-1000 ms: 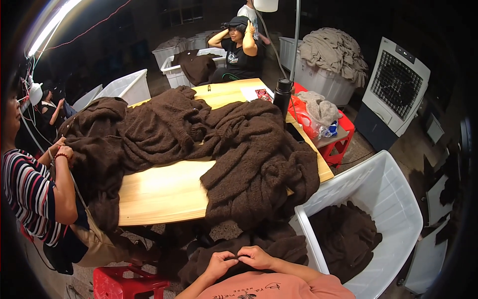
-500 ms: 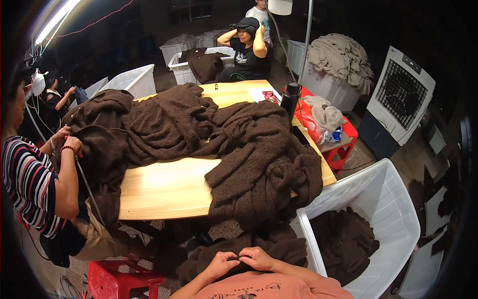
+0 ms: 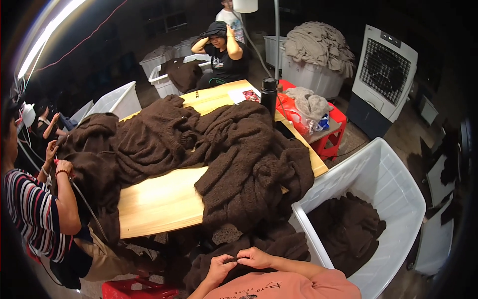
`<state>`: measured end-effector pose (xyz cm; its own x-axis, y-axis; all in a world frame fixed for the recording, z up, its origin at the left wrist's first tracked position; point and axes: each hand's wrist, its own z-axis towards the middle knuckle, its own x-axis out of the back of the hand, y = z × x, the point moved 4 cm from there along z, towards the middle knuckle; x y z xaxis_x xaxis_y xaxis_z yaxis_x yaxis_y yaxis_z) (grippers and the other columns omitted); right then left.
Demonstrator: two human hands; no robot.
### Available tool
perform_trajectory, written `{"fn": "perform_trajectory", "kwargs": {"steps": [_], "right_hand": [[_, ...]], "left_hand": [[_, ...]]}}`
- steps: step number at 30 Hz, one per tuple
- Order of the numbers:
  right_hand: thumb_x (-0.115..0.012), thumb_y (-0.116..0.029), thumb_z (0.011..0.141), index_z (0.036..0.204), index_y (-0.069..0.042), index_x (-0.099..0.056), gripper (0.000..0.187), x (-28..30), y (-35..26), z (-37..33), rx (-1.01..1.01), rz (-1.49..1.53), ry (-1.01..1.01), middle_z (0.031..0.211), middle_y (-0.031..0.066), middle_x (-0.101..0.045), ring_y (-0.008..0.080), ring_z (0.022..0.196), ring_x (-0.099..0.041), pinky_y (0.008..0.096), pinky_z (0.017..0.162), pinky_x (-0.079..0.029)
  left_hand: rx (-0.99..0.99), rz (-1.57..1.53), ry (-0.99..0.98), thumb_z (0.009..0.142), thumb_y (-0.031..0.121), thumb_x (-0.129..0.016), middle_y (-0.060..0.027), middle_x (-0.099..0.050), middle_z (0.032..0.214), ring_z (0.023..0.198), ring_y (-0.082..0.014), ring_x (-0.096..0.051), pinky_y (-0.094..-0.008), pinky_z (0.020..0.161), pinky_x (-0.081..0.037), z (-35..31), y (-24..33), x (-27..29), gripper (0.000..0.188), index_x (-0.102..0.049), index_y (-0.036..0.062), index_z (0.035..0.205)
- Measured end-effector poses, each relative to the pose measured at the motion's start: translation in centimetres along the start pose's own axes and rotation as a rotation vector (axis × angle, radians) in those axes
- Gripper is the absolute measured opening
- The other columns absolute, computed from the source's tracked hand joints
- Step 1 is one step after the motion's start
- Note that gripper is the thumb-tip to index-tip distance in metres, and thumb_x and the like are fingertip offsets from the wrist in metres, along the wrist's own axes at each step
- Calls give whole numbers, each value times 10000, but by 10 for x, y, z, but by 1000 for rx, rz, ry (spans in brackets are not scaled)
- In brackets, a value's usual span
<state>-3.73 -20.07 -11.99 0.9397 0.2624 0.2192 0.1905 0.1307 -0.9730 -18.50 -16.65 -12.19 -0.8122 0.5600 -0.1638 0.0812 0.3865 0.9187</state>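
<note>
A dark brown knit garment (image 3: 284, 244) lies bunched across my lap. My left hand (image 3: 221, 266) and my right hand (image 3: 255, 258) are close together over it, thumbs and fingers pinched on its edge. What exactly lies between the fingertips is too small to see. Just beyond, more brown knitwear (image 3: 249, 164) is heaped on the wooden table (image 3: 164, 204) and hangs over its near edge.
To my right stands a white bin (image 3: 393, 199) with brown garments inside. A co-worker (image 3: 40, 204) in stripes handles knitwear at left, near a red stool (image 3: 134, 289). A black bottle (image 3: 269, 94) stands on the table; beyond are a red stool (image 3: 333, 127) and an air cooler (image 3: 381, 79).
My view has turned a little, so the bin and table sit differently in the picture. Both hands keep their pinch on the garment, almost unmoved. The co-worker at left has shifted slightly.
</note>
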Motion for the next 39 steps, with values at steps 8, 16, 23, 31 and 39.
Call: {"fn": "perform_trajectory", "kwargs": {"steps": [8, 16, 23, 31, 39], "right_hand": [[-556, -142, 775, 811, -21, -575, 128, -6, -1, -6, 92, -126, 98, 776, 137, -590, 324, 705, -580, 390, 626, -456], [-606, -326, 792, 871, -29, -591, 307, 36, 20, -23, -27, -278, -28, 879, 138, -569, 317, 831, -562, 386, 711, -440], [-542, -107, 728, 902, -41, -551, 186, 42, 32, -28, -280, -337, -12, 880, 138, -591, 346, 861, -559, 409, 707, -435], [-560, -140, 693, 825, -59, -579, 157, 61, 9, -31, -212, -527, 83, 854, 160, -603, 366, 845, -564, 466, 710, -440], [-571, -197, 719, 907, -67, -608, 231, 63, 26, -31, -202, -292, -3, 901, 189, -614, 370, 866, -569, 432, 742, -449]], "left_hand": [[52, 161, -178, 738, 10, -633, 3, -606, 732, 670, -47, -515, -188, 590, -412, 4, -12, -1, 88, -632, -15, 822], [-201, 48, 39, 733, -15, -546, -82, -631, 759, 670, -139, -582, -256, 671, -473, 0, 51, -2, 110, -609, -48, 817], [-127, -182, 29, 745, -18, -516, -117, -645, 809, 690, -177, -613, -294, 696, -502, 5, 42, 3, 107, -590, -43, 818], [-94, -242, 30, 757, -13, -557, -78, -639, 760, 639, -125, -583, -247, 625, -474, 4, 43, 12, 94, -606, -40, 832], [-82, -301, 43, 754, 7, -575, -77, -641, 750, 628, -124, -586, -243, 613, -476, -3, 37, 30, 88, -618, -36, 817]]}}
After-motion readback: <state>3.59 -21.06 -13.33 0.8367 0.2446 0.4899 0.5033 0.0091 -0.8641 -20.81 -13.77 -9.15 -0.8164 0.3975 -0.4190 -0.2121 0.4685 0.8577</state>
